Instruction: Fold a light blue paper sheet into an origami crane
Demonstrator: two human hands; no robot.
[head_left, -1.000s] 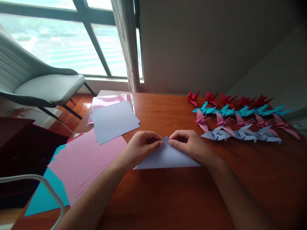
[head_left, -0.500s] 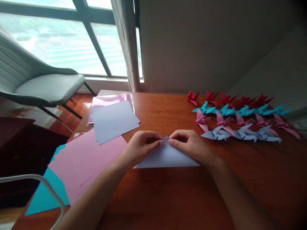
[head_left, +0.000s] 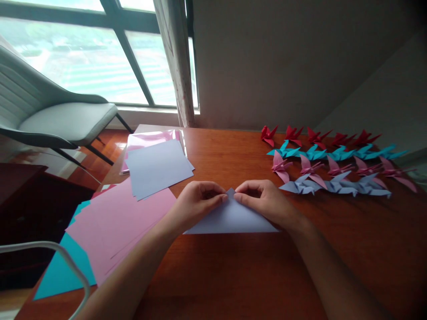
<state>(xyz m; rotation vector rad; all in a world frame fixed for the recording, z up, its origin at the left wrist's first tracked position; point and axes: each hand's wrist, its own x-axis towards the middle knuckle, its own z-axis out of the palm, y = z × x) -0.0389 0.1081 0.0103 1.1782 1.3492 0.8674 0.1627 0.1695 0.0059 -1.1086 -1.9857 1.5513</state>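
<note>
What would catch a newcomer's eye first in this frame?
Mid-table, the left hand and right hand pinch the top corner of a lilac paper triangle lying on the wooden table. To the right, rows of folded paper cranes in red, teal, pink and lilac line up. To the left lie loose pink sheets.

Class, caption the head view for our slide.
Both hands, left hand and right hand, pinch a lavender paper triangle's apex.
</note>
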